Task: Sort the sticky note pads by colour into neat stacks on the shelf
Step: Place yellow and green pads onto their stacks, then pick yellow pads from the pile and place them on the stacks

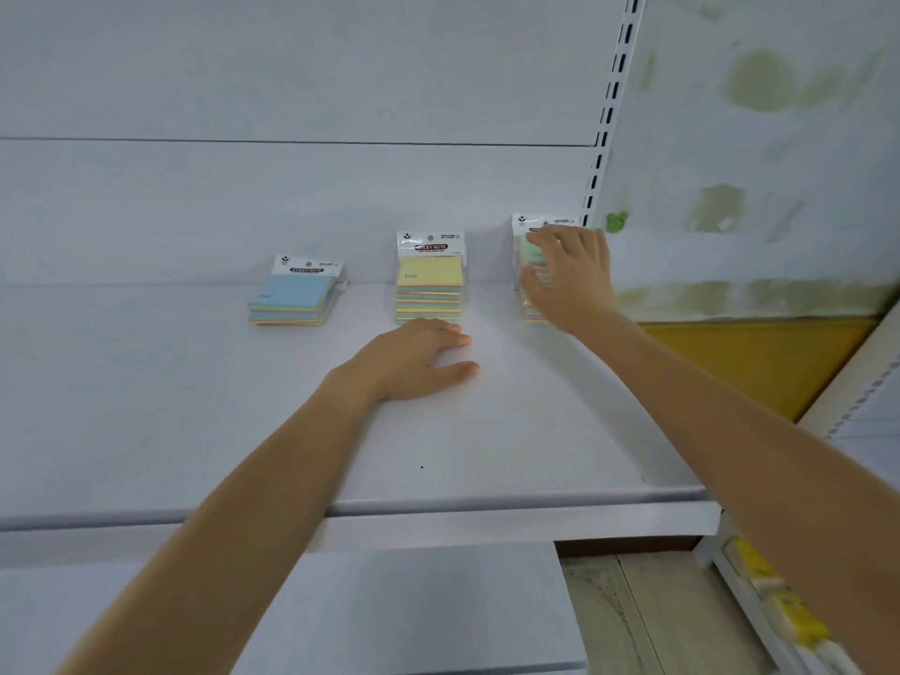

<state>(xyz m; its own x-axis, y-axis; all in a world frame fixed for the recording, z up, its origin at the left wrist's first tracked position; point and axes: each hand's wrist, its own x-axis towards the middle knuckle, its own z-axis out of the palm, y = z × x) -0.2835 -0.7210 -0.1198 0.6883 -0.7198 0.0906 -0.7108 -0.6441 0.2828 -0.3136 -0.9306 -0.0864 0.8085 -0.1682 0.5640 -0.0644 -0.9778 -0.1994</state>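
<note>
3 stacks of packaged pads sat along the back of the white shelf (195, 406). Leftmost: blue-topped stack (294, 297), low, standing alone. Middle: yellow-topped stack (429, 280), taller. Left hand (414, 360) lay flat on the shelf just in front of it, fingers straight, holding nothing. Rightmost: green-topped stack (523, 255), beside the slotted upright (601, 153). Right hand (567, 275) clasped its top, fingers over the far edge, thumb on the near side.

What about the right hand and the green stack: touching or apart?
Touching. The head view shows the right hand over the green stack, fingers on top, thumb against its side.
</note>
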